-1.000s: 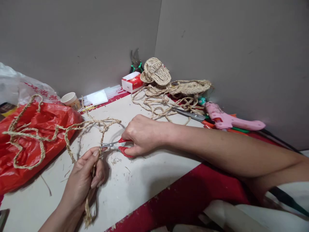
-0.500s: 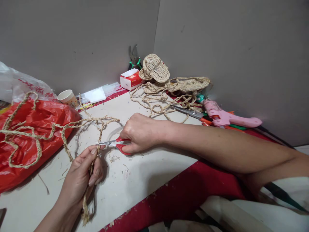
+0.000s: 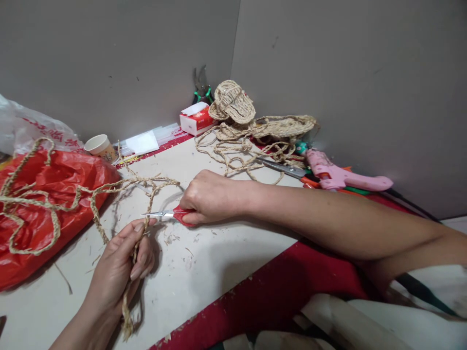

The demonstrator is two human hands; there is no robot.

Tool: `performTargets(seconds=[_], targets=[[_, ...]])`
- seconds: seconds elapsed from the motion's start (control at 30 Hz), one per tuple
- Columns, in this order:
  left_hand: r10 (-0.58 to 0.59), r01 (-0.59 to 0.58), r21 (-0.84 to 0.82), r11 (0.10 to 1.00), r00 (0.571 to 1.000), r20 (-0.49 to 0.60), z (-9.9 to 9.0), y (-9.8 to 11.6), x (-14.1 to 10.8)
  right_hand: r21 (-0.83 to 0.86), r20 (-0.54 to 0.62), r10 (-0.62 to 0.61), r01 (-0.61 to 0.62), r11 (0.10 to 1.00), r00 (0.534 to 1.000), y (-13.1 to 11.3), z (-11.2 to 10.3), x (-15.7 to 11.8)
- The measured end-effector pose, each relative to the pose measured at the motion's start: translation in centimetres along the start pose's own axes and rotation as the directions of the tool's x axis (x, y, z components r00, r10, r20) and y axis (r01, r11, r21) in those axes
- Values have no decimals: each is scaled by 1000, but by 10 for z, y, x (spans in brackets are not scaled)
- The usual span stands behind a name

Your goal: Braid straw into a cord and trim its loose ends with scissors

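One slip of the scissors [image 3: 167,214] my right hand [image 3: 211,198] grips could nick my left hand [image 3: 116,260], pinching rope [image 3: 146,223] beside them!

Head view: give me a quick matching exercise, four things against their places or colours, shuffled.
1. Red-handled scissors
2. Cup
3. Glue gun
4. Pruners

A. Behind the tissue box
B. In the right hand
C. Pink
D. Beside the red bag

Pairs: 1-B, 2-D, 3-C, 4-A
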State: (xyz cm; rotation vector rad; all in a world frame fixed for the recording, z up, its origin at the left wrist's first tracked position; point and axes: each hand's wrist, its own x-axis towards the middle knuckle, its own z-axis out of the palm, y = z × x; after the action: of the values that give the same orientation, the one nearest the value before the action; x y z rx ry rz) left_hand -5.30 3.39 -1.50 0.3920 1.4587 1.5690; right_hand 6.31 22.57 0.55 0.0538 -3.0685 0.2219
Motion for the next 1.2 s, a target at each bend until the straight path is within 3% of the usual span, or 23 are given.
performTargets(seconds=[0.27, 0.5, 0.6, 0.7, 0.87, 1.07, 1.2], targets=[[-2, 2, -46, 999, 1000, -12, -2, -1, 2, 118, -31, 40, -36, 992, 999, 2, 4, 1], [4, -5, -72, 997, 1000, -16, -2, 1, 2, 98, -76, 243, -235, 967, 967, 6, 2, 4], [0, -1, -85, 996, 1000, -15, -3, 1, 2, 111, -91, 271, -260, 959, 958, 8, 3, 4], [3, -5, -78, 997, 1000, -18, -5, 1, 3, 114, -116, 222, -209, 971, 968, 9, 3, 3], [12, -17, -82, 996, 998, -54, -6, -2, 5, 112, -125, 32, -18, 994, 992, 4, -1, -2], [20, -28, -82, 996, 996, -91, -5, -3, 5, -149, -92, -53, 39, 988, 994, -5, -4, -6], [18, -25, -69, 997, 994, -108, -5, -2, 4, -229, -113, -69, 42, 973, 991, -8, -1, -6]])
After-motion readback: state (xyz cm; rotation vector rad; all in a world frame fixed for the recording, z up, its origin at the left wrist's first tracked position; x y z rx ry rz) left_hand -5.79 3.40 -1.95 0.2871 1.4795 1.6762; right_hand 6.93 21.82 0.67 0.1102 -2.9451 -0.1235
